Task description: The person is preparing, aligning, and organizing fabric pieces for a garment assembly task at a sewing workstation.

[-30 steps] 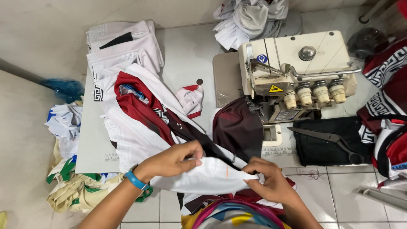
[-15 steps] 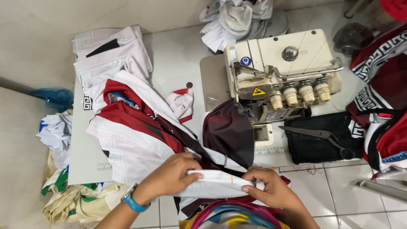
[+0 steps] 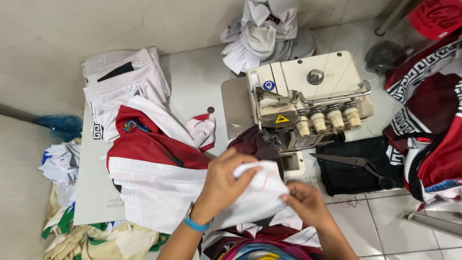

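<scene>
Both hands are on one white cloth piece (image 3: 257,192) at the near edge of the table (image 3: 192,91), just in front of the serger (image 3: 308,98). My left hand (image 3: 224,185) is closed over the piece from above, fingers curled down onto its top fold, a blue wristband (image 3: 197,224) at the wrist. My right hand (image 3: 305,202) pinches the piece's right edge between thumb and fingertips. A thin orange line shows on the cloth between the hands; I think it is a chalk mark, but the view is too soft to be sure.

Under and left of the piece lies a red and white garment (image 3: 154,168) spread across the table, with a maroon piece (image 3: 255,144) touching the serger's base. Beyond it, a stack of white folded cloth (image 3: 122,82) sits near the wall. Scissors (image 3: 356,163) rest on a black cloth (image 3: 353,175) right of the serger. More red and white garments (image 3: 428,120) hang at the far right, and a white heap (image 3: 264,33) lies behind the machine.
</scene>
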